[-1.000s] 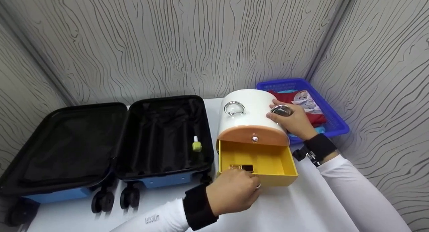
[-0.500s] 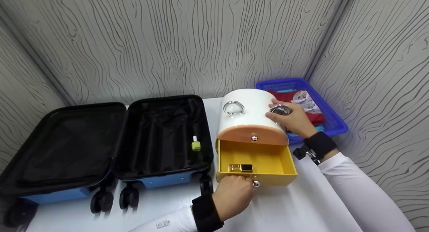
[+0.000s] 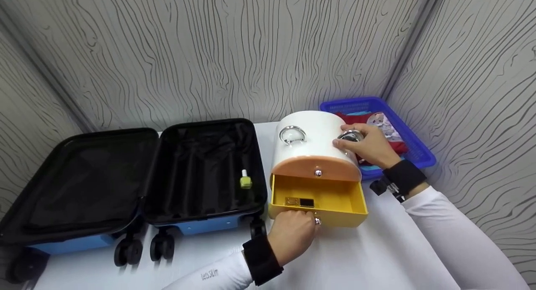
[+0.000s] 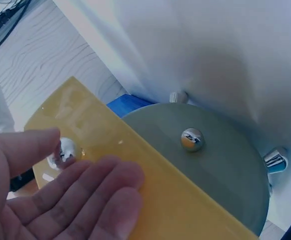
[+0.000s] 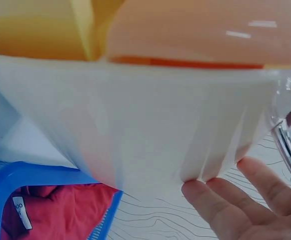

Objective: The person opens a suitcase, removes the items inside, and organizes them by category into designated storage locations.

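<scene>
My left hand [image 3: 292, 235] is at the front of a pulled-out yellow drawer [image 3: 335, 218], its thumb and a finger pinching the round silver knob [image 4: 65, 152]; the other fingers lie along the drawer front. Inside the drawer lies a small gold-and-black item [image 3: 299, 202], its kind unclear. The drawer belongs to a white round-topped box [image 3: 312, 135] with an orange-pink upper front [image 3: 301, 168]. On the box's right side rests my right hand [image 3: 370, 145], thumb and fingers around a silver ring handle [image 3: 351, 135]; its fingertips [image 5: 193, 187] touch the white shell.
An open black-lined suitcase [image 3: 201, 156] lies left of the box, with a yellow-green nail polish bottle [image 3: 245, 181] in its right half. Behind the box on the right stands a blue basket [image 3: 423, 152] of clothes [image 3: 389, 127]. Patterned walls surround the white table.
The left hand has come away from the gold-and-black item to the drawer front. The drawer has slid slightly inward. The right hand stays on the box.
</scene>
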A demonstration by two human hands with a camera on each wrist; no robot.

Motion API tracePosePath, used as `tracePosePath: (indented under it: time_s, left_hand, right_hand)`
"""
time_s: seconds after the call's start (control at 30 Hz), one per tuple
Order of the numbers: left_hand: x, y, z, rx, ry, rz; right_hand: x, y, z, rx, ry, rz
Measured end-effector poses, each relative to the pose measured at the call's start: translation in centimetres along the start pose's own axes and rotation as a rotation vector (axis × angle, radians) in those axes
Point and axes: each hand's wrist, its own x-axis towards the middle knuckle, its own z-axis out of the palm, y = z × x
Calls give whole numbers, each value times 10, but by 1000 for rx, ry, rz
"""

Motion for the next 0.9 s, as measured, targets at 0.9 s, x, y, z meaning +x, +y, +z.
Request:
tracePosePath:
  time_s: [0.9]
  left_hand:
    - [47, -18, 43, 26, 102, -144]
  right_hand:
    - [1, 4, 3, 8, 33, -39]
